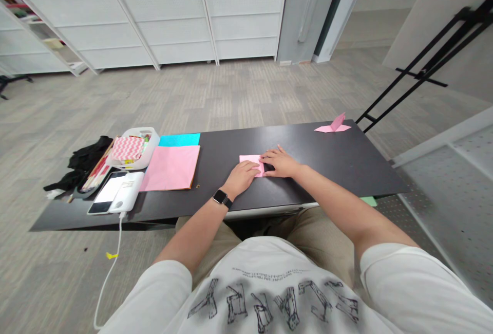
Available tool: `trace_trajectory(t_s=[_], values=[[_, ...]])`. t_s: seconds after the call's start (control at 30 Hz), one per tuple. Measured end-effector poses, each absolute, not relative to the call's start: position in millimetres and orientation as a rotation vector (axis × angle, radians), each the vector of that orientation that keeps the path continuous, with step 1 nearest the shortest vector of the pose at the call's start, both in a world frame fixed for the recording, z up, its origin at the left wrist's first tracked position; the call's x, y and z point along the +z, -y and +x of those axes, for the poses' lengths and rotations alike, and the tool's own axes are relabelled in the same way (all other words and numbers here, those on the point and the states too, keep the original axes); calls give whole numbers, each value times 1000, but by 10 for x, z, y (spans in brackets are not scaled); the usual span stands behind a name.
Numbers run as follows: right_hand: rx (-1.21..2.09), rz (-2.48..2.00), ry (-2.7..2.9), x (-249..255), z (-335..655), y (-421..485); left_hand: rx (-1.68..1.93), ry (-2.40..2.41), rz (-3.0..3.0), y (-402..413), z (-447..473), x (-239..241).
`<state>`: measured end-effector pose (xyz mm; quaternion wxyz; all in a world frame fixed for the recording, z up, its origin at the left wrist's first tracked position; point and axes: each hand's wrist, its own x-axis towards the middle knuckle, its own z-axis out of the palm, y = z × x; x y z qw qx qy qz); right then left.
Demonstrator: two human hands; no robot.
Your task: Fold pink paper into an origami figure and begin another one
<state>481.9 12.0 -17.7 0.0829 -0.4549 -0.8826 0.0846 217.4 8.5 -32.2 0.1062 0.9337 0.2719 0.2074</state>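
Note:
A small folded piece of pink paper (249, 159) lies flat on the dark table in front of me. My left hand (243, 175) rests on its lower part, fingers stretched out over the sheet. At the paper's right edge, my right hand (281, 161) presses down with its fingers spread and its thumb apart. Neither hand lifts the paper. Part of it is hidden under my fingers, so its exact folds cannot be made out.
A pink folded paper figure (334, 124) stands at the table's far right corner. To the left lie a stack of pink sheets (171, 168), a blue sheet (179, 140), a white basket (152, 145), a phone (106, 195) and a cabled white power bank (128, 193).

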Motion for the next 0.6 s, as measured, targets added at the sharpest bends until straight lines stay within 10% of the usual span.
trace_trajectory(t_s=[0.6], values=[[211,-1691,2195,-388,4610,-93,537,-706,2713,53,2191,-196]])
